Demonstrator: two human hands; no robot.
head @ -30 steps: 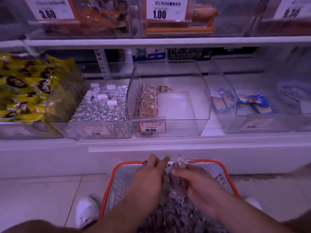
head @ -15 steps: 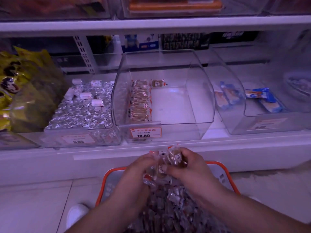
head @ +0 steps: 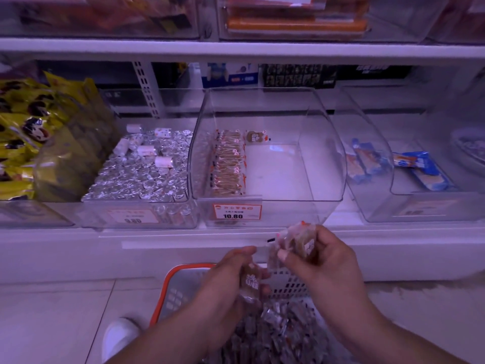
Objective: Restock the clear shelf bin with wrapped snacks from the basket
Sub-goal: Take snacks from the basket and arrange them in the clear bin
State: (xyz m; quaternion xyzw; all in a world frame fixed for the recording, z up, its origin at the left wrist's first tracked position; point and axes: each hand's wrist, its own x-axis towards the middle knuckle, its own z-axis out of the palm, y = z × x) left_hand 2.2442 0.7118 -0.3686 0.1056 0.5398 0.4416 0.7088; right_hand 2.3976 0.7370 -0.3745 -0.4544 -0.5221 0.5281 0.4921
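Step in hand, as judged: carrying a picked-up batch from basket to bin. Right hand [head: 325,261] was raised above the basket [head: 183,269], fingers and thumb curled round a small bunch of wrapped snacks [head: 294,243], just below the shelf lip. Left hand [head: 231,274] was lower, over the basket's far rim, fingers curled on one more wrapped snack [head: 250,282]. Both hands were thus clamped on packets, neither spread.

The basket sat on the floor in front of the shelf, heaped with loose packets [head: 275,329]. The clear shelf bin [head: 328,164], marked by the 10.80 price tag [head: 237,212], held only one tidy row of snacks [head: 228,164] along its left wall, plus a single packet [head: 256,137] at the back; the rest of its floor was bare. Task looked early.

Next move likely calls for lifting the batch over the bin's low front wall and setting it down beside the row, in the same orientation if neatness matters.

Around: a bin of foil-wrapped pieces [head: 141,174] to the left, yellow bags [head: 23,132] further left, blue-wrapped bars [head: 417,166] in the bin to the right. The upper shelf edge [head: 236,49] overhangs the bin, and its curved clear side walls narrow the opening; slippery wrappers could drop from a loose grip
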